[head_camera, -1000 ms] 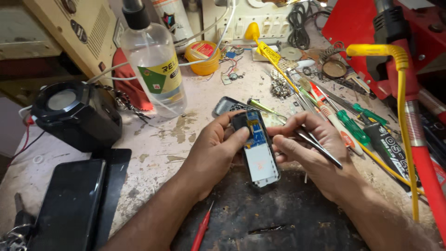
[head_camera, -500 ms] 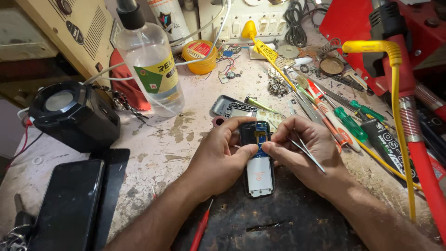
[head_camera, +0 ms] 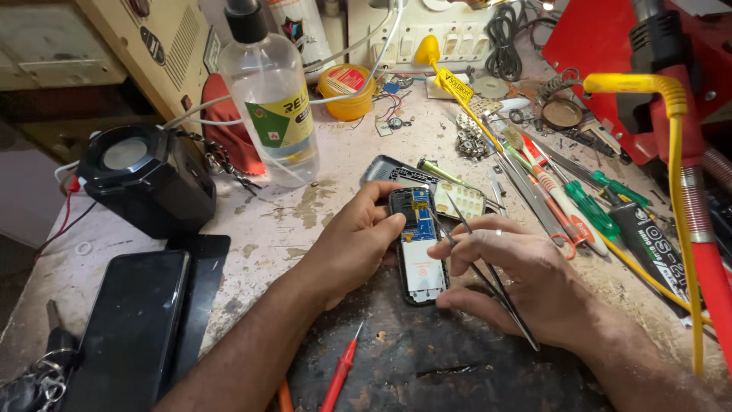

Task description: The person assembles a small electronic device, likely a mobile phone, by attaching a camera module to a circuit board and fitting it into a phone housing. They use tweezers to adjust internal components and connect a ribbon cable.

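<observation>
so we've got the opened phone [head_camera: 417,246] lying flat near the middle of the bench, back cover off, blue board up top and a white panel below, its lower end resting on the dark mat [head_camera: 427,358]. our left hand [head_camera: 354,248] comes in from 7 o'clock and has its fingers curled together on the phone's left edge, thumb pressed on the upper corner, pinning it down. our right hand [head_camera: 518,278] comes in from 4 o'clock, fingers pinched shut on a pair of tweezers [head_camera: 488,275], with the tips reaching up toward 11 o'clock, right over the phone's right edge near the board. can't tell if the tips actually touch anything.

just past the phone at 12 o'clock sits a grey keypad cover [head_camera: 396,172] with a pale keypad piece [head_camera: 465,200] beside it. at 11 o'clock there's a clear plastic bottle [head_camera: 271,99] with a black cap, and further left at 9 o'clock a black boxy speaker-looking thing [head_camera: 145,175]. a black smartphone [head_camera: 130,324] lies face up at 8 o'clock. at 2 o'clock there's a row of screwdrivers [head_camera: 579,202] with green and red handles, near a yellow cable [head_camera: 675,191]. a red probe [head_camera: 343,370] lies on the mat at 6 o'clock.
</observation>
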